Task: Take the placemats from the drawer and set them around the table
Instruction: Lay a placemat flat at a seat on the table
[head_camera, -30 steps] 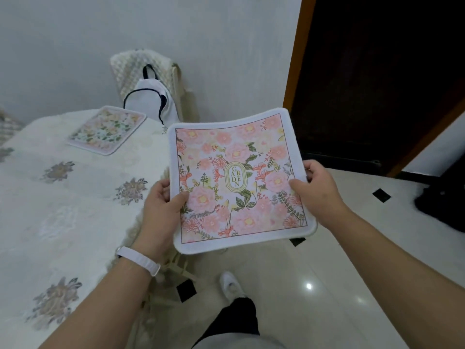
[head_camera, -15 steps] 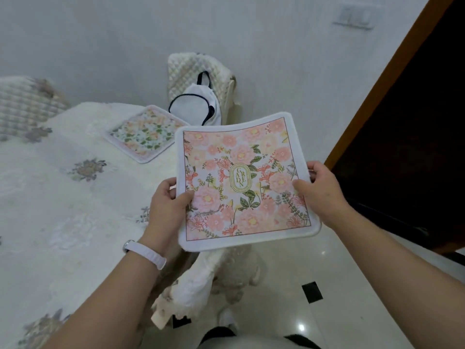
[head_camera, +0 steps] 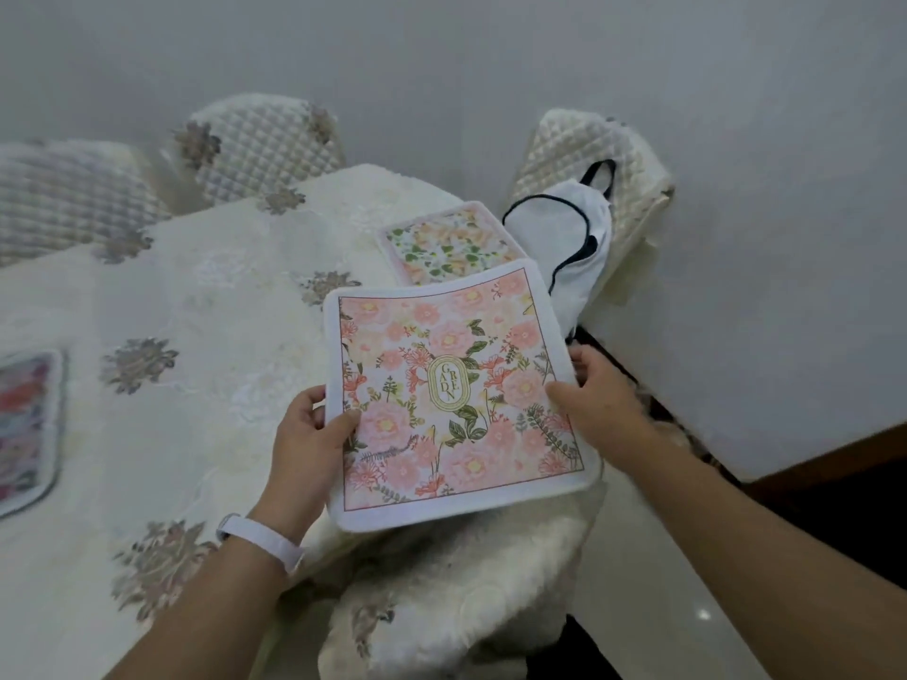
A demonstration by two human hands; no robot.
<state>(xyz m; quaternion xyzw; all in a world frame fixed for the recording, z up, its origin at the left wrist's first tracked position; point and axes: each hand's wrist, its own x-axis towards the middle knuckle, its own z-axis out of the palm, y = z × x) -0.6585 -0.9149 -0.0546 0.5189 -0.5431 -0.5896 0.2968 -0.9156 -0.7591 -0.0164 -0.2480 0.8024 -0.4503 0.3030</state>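
I hold a square pink floral placemat (head_camera: 451,400) with a white border, face up, over the near right corner of the table (head_camera: 196,385). My left hand (head_camera: 309,444) pinches its left edge, thumb on top. My right hand (head_camera: 599,400) grips its right edge. A second placemat (head_camera: 441,242) with green and orange flowers lies on the table just beyond it, at the far right edge. A third, colourful placemat (head_camera: 29,424) lies at the table's left, cut off by the frame.
A cream embroidered cloth covers the table. Quilted chair backs (head_camera: 265,149) stand along its far side. Another chair (head_camera: 603,159) at the right carries a white bag (head_camera: 564,238). A padded seat (head_camera: 456,591) sits below the held mat. The wall is close behind.
My view has swung left and closer to the table. The held mat now hangs over the table's corner instead of beside it. The colourful mat at the left has come into view.
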